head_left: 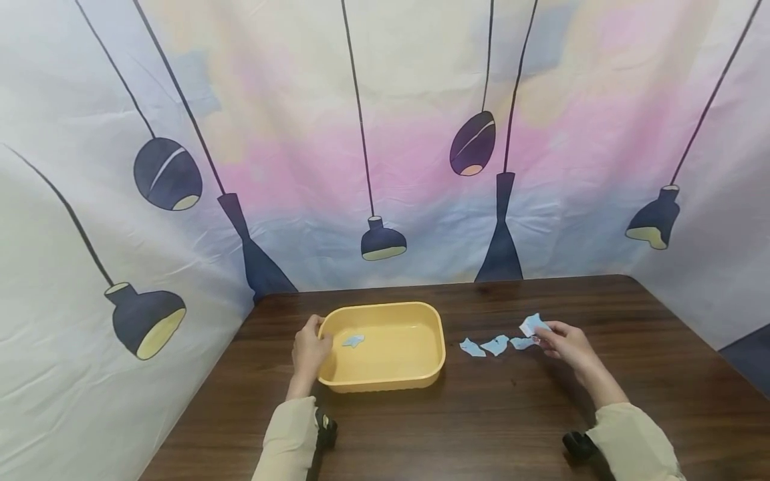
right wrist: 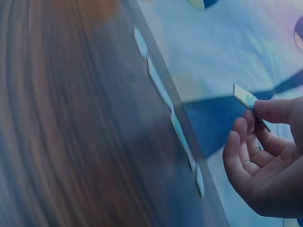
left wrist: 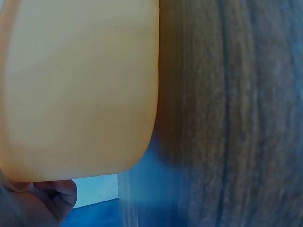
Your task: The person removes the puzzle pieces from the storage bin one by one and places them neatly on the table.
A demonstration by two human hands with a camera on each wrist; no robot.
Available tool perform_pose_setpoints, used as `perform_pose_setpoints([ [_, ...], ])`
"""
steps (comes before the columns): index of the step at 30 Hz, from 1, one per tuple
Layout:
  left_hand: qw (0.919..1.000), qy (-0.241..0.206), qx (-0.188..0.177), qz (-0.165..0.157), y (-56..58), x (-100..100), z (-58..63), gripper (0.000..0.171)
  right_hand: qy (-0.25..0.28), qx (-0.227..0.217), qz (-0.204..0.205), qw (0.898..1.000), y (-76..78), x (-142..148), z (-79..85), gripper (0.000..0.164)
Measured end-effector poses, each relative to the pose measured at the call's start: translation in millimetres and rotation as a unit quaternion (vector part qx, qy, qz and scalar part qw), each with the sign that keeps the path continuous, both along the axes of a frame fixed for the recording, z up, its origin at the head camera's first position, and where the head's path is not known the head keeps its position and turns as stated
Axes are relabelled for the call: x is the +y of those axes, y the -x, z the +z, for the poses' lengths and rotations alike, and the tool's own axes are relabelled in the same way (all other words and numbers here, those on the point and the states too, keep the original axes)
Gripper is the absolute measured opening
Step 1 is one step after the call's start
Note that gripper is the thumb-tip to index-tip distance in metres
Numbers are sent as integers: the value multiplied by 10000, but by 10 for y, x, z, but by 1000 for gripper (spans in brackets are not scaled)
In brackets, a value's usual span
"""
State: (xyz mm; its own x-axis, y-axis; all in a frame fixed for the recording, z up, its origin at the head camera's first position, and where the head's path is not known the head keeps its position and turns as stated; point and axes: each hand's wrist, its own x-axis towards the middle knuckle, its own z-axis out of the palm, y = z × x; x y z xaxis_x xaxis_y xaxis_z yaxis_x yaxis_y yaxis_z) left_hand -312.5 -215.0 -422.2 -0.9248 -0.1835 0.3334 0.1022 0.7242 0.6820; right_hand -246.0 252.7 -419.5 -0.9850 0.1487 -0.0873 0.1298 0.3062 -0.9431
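My left hand (head_left: 309, 351) grips the left rim of a yellow plastic tray (head_left: 380, 385); in the left wrist view, the tray's outer wall (left wrist: 80, 94) hides most of that hand. One pale blue jigsaw puzzle piece (head_left: 353, 341) lies inside the tray, towards its left. Between thumb and fingers, my right hand (head_left: 568, 345) pinches another blue puzzle piece (head_left: 532, 325), raised over the table; its thin edge (right wrist: 245, 99) shows in the right wrist view. Right of the tray, more pieces lie flat in a row, among them a left one (head_left: 472, 348), a middle one (head_left: 496, 345) and a right one (head_left: 522, 343).
The dark wooden table (head_left: 469, 427) carries the tray and pieces. A printed cloth (head_left: 421, 80) with hanging lamps stands behind the table's far edge. Black wrist cameras, left (head_left: 327, 429) and right (head_left: 579, 445), sit near the sleeves.
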Motion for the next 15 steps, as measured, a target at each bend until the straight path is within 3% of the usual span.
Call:
perform_pose_setpoints([
  [8,10000,-37,-15,-60,-18,13,9,29,161,-219,-111,9996,-85,424,-88,57],
  [15,9999,-84,-39,-38,-7,24,15,29,217,-443,-94,9987,-86,592,-161,59],
])
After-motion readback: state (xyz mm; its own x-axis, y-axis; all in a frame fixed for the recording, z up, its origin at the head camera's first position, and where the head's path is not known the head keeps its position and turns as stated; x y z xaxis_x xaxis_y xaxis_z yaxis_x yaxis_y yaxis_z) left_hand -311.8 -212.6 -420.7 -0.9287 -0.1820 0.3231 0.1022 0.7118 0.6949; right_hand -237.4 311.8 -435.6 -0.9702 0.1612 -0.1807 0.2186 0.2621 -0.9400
